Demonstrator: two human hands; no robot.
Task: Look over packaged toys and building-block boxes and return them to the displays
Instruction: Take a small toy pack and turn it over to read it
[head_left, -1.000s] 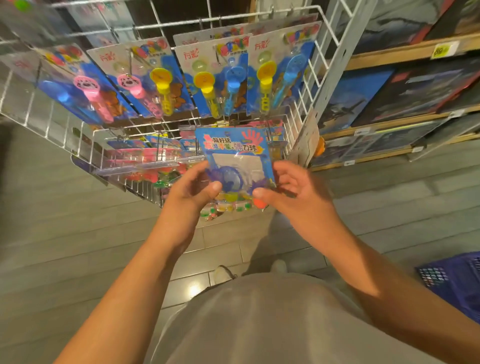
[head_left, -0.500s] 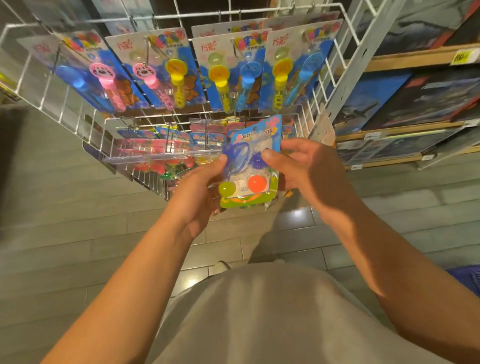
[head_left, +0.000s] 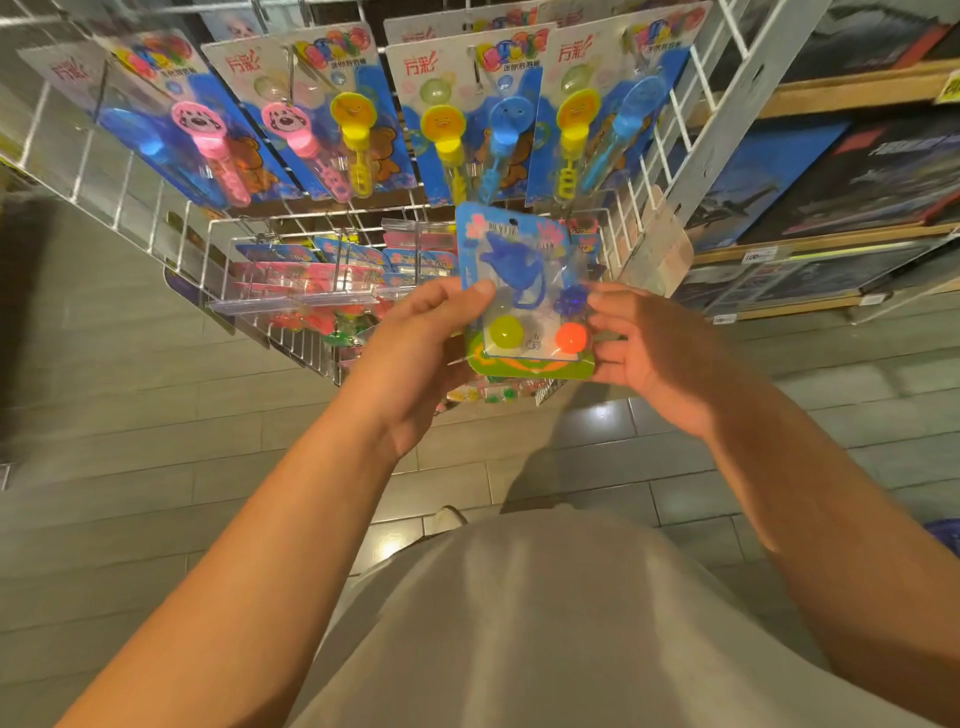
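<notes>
A carded toy pack (head_left: 524, 291) with a blue sticky hand, a yellow-green ball and an orange ball is held up in front of a white wire display rack (head_left: 727, 124). My left hand (head_left: 415, 353) grips its left edge, thumb on the front. My right hand (head_left: 649, 348) holds the right edge with thumb and fingers around it. Bubble-wand packs (head_left: 467, 119) hang in a row on the rack above. More small toy packs (head_left: 332, 270) hang on the lower hooks just behind the held pack.
Wooden shelves (head_left: 841, 88) at the right carry large dark building-block boxes (head_left: 872, 176). Grey tiled floor (head_left: 130, 441) lies below. A blue basket corner (head_left: 948, 535) shows at the right edge.
The pack has been turned over and tipped up so its front with the balls faces me. Both hands shifted their hold on its edges, and my view moved closer to the rack.
</notes>
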